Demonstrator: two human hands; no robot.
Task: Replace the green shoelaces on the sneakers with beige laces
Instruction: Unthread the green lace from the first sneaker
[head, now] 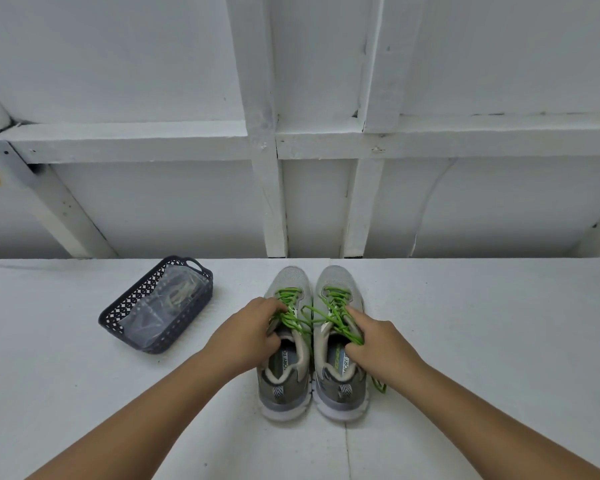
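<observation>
Pair of grey knit sneakers with white soles [312, 344] side by side on white tabletop [482, 341], near the far edge, touching or nearly so. Long axes parallel, running away from the wearer: toes toward the white panelled wall [153, 202], heels nearest the camera. Bright green laces [291, 306] threaded through the eyelets of both, knots apparently undone, loose strands crossing between the shoes; one green end [378, 384] trailing off the right shoe's outer side onto the table.

Left hand [246, 336] over left shoe's throat, fingers curled into its laces. Right hand [378, 344] likewise on right shoe, forefinger extended along the lacing, thumb and other fingers pinching green strands.

Risks, judged: working both shoes at once with strands crossed could tangle or snag them; a hard pull could drag the light shoes or bind a lace at an eyelet.

Dark blue perforated plastic basket [125, 320] well to the left, holding clear plastic packet [163, 306]; pale cords inside, probably beige laces, not certain.
</observation>
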